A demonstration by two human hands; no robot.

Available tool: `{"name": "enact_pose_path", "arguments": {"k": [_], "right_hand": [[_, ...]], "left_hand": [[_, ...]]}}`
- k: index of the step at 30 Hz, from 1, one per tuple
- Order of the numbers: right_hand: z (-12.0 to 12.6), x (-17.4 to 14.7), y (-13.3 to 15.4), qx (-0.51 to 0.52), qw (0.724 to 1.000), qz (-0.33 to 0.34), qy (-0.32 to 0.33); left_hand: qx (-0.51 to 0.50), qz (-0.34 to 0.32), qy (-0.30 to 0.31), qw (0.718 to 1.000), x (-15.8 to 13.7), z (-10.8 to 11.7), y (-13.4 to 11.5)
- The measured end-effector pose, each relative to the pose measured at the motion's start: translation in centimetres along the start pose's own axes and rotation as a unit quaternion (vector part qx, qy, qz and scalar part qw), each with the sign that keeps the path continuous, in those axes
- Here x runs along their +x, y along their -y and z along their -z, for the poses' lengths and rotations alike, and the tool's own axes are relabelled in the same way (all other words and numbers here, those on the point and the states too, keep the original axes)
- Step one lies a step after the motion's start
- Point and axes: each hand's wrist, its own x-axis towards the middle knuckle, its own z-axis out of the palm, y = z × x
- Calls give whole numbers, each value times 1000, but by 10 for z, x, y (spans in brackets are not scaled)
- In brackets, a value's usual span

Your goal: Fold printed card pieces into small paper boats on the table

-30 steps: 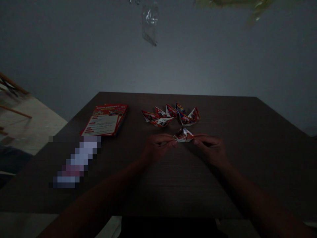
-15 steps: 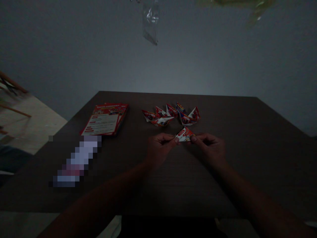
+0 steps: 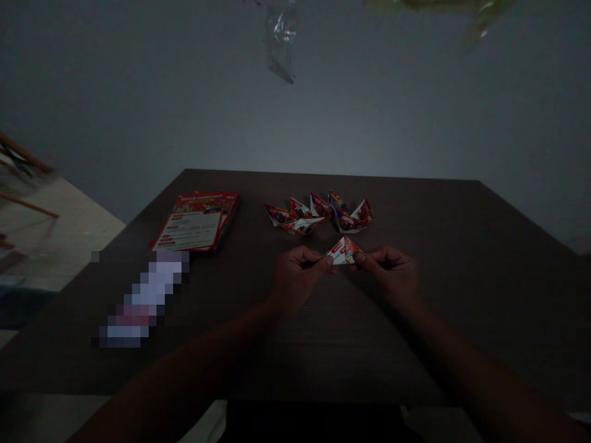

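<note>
A small folded paper piece [image 3: 343, 251], red and white and triangular, is pinched between both hands just above the dark table [image 3: 462, 258]. My left hand [image 3: 298, 278] grips its left corner and my right hand [image 3: 391, 275] grips its right corner. Behind it, a cluster of several folded paper boats [image 3: 321, 216] in the same printed paper lies on the table. The scene is dim, so the fold details are hard to see.
A stack of red and white printed sheets [image 3: 196, 224] lies at the left of the table. A blurred-out long object [image 3: 143, 298] lies nearer on the left. A clear plastic bag [image 3: 279, 38] hangs on the wall. Wooden chair parts [image 3: 21, 184] stand far left.
The paper piece went from a looser, open shape to a flat triangle. Both hands drew closer together on it and have hardly moved in the last half second.
</note>
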Motion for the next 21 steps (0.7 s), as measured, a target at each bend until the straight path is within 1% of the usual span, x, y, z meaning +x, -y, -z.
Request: {"name": "enact_pose_path", "arguments": {"k": [3, 9, 14, 18, 21], "right_hand": [[0, 0, -1, 3, 1000, -9, -2], [-2, 0, 1, 6, 1000, -5, -9], [-3, 0, 3, 16, 1000, -16, -20], [-3, 1, 2, 13, 1000, -21, -16], [-3, 1, -1, 15, 1000, -26, -6]], "left_hand": [[-2, 0, 9, 1000, 1, 1, 3], [-34, -1, 19, 999, 0, 1, 4], [-43, 12, 17, 999, 1, 0, 2], [-52, 8, 33, 998, 2, 1, 6], [-47, 26, 51, 997, 4, 1, 10]]}}
